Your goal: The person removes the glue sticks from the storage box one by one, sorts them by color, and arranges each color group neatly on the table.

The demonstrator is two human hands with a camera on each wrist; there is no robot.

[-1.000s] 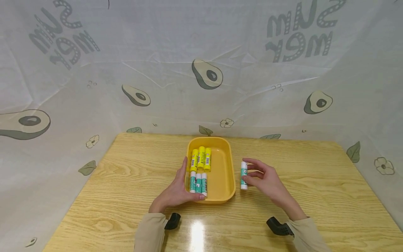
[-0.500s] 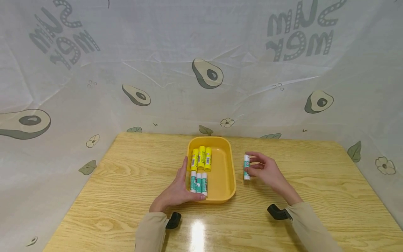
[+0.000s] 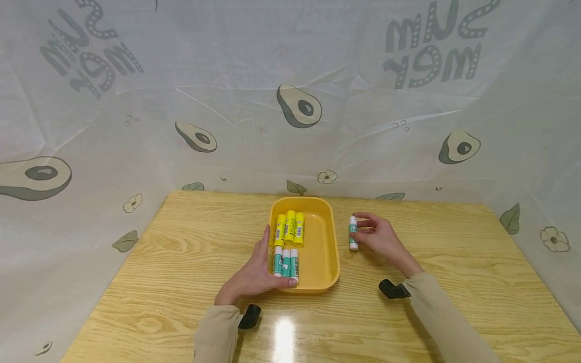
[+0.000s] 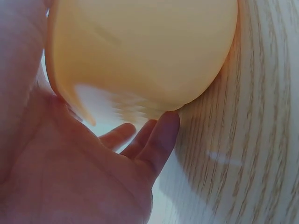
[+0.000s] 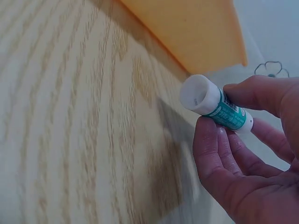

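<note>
Just right of the yellow-orange tray (image 3: 320, 257), the right hand (image 3: 380, 238) has a green-and-white glue stick (image 3: 352, 227) pinched in its grip, farther up the bench (image 3: 454, 242) than a second ago; still outside the tray, so apparently unplaced. Left hand (image 3: 254, 277), spread, touches left wall, near rim. Tray's right wall close; room inside, right of yellow glue sticks (image 3: 290, 229).

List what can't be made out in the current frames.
Head: label print on the held stick; too small, partly behind the right hand.
Head: lower end of the middle green stick; left hand covers it.
Left wrist: what the tray holds; its wall blocks it.
Right wrist: tray's upper part; cut by top edge.
</note>
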